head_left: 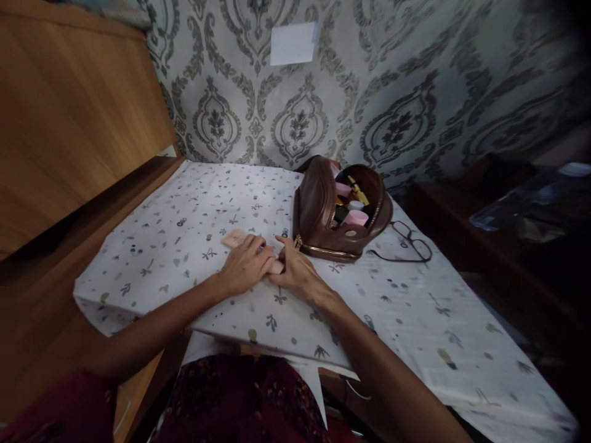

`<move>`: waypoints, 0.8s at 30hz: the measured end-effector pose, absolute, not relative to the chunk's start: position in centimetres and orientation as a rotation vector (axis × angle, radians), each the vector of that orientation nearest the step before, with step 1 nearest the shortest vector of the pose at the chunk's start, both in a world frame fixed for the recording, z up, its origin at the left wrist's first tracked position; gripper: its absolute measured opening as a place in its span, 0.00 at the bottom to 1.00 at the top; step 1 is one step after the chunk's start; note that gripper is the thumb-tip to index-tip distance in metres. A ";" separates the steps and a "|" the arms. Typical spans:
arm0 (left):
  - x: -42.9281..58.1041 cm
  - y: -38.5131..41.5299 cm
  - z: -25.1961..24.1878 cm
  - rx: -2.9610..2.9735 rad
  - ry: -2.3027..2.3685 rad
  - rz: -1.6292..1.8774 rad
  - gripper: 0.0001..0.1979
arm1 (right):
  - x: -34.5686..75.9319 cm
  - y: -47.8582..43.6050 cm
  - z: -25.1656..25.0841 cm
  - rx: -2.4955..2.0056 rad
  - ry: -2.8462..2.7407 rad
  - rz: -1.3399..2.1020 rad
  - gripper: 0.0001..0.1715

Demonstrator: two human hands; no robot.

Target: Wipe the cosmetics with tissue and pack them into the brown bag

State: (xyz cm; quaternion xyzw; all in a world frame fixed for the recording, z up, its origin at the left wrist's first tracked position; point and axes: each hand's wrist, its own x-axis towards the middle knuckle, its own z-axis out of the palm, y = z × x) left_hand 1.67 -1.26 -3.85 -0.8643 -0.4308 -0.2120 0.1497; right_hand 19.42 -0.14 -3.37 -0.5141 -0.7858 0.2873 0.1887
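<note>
Both hands meet mid-worktop [152, 246], on the patterned cloth. Left hand [244, 266] lies palm down, fingers loosely extended over a flat beige strip [233, 239], covering its middle. Right hand [299, 272] touches the strip's near-right end, index finger raised; can't tell if it actually grips. Strip lies flat, its far-left end poking out past the left fingers. Just right of the hands: open brown pouch [314, 212] with cosmetics inside. Glasses [413, 246] lie right of the pouch, touching it. White paper [292, 43] on the far wall.
</note>
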 end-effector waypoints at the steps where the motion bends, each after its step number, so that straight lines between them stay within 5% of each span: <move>1: 1.0 -0.8 -3.9 -2.465 -1.259 -0.606 0.15 | 19.4 -0.2 -3.3 -1.464 -2.209 0.812 0.56; 5: -2.1 1.2 -4.3 -2.409 -1.432 -0.577 0.15 | 19.3 -0.4 -2.9 -1.498 -2.165 0.844 0.50; 14: -5.2 2.6 -4.8 -2.371 -1.791 -0.533 0.16 | 20.2 0.3 -2.5 -1.452 -2.214 0.809 0.17; 19: -5.1 2.4 -4.7 -2.330 -1.862 -0.562 0.17 | 20.6 0.7 -2.7 -1.373 -2.175 0.926 0.20; 24: -5.5 2.5 -4.7 -2.290 -1.959 -0.595 0.16 | 20.4 0.8 -3.2 -1.195 -1.862 1.397 0.26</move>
